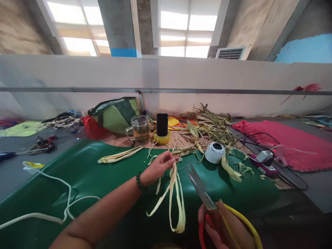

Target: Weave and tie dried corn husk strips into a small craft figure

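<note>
My left hand (164, 165) is closed on one end of a bundle of pale corn husk strips (178, 207), pinched between thumb and fingers. The strips hang down from it in long loops and loose ends. In my right hand (224, 224) is a pair of scissors (202, 193) with one red and one yellow handle. Their blades point up and left, slightly parted, to the right of the strips and apart from them. Beneath both hands lies a green mat (103, 186). Farther off on it rests a folded dry husk (120, 155).
A glass mug (140, 129) of liquid and a phone (162, 125) propped on a yellow tape roll (163, 137) stand behind. Dry husks (212, 126) are heaped beyond a white roll (214, 154). A power strip (264, 167) lies right, a white cable (38, 215) left.
</note>
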{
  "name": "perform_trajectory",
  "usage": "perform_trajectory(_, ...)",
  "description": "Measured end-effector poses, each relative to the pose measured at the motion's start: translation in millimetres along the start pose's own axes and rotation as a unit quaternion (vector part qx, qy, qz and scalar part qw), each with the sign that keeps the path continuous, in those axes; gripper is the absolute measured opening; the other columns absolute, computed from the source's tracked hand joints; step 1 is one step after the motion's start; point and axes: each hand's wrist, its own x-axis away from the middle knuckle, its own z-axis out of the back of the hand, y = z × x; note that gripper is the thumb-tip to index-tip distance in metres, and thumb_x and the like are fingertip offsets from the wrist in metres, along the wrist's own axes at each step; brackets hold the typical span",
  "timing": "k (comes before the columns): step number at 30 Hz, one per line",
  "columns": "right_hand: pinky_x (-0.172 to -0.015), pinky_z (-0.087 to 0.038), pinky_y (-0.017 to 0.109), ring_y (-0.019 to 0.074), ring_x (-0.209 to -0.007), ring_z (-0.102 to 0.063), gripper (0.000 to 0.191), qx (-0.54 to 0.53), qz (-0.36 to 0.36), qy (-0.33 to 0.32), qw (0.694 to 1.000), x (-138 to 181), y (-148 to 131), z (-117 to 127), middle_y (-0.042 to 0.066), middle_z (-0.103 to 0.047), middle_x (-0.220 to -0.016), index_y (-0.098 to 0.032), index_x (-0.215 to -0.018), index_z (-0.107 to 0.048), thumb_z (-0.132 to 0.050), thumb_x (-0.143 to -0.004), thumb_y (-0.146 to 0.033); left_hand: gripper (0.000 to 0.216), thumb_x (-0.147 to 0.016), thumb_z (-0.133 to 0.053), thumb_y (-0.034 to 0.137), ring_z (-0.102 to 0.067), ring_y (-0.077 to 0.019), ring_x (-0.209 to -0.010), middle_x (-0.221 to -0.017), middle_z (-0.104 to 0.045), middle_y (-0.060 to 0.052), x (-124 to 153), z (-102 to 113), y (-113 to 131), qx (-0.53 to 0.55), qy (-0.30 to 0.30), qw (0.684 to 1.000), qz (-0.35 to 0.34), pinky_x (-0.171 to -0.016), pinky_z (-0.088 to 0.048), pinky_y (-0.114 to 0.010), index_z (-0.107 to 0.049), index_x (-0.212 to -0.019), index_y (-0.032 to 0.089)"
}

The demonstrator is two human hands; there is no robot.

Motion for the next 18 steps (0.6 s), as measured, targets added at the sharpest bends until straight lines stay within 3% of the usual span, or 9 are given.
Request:
perform_trajectory(4, -0.033, -0.034, 0.016, 0.0078, -0.035, -0.046, 0.06, 0.005, -0.002, -0.02, 1.0, -13, 0, 3, -0.002, -0.05, -0.051, -0.014, -0.084, -0.062, -0.041, -0.08, -0.07, 0.042, -0.074, -0.064, 0.055, -0.054, -0.0264, -0.117, -0.095, -0.063, -0.007, 5, -6, -1, 0.013, 0.015, 1.0, 0.0, -0.084, -0.046, -0.031, -0.042, -0.076, 0.019)
perform_trajectory(11, -0.025, -0.023, 0.013, 0.0041, -0.024, -0.036, 0.075, -0.013, 0.005, -0.083, 0.996, -23, -2, -7, -0.004, -0.046, -0.041, -0.01, -0.08, -0.062, -0.034, -0.076, -0.08, 0.037, -0.076, -0.064, 0.051, -0.056, -0.0246, -0.115, -0.102, -0.066, -0.007, 8, -6, -1, -0.004, 0.019, 0.999, -0.028, -0.099, -0.041, -0.037, -0.046, -0.077, 0.019)
perform_trajectory(18, -0.024, -0.024, 0.015, 0.0043, -0.021, -0.034, 0.08, -0.025, 0.013, -0.103, 0.994, -28, -5, -7, -0.005, -0.047, -0.041, -0.007, -0.089, -0.062, -0.03, -0.078, -0.079, 0.034, -0.078, -0.063, 0.048, -0.051, -0.0249, -0.124, -0.113, -0.066, -0.008, 13, -9, 2, -0.011, -0.006, 0.999, -0.042, -0.104, -0.037, -0.038, -0.046, -0.075, 0.019)
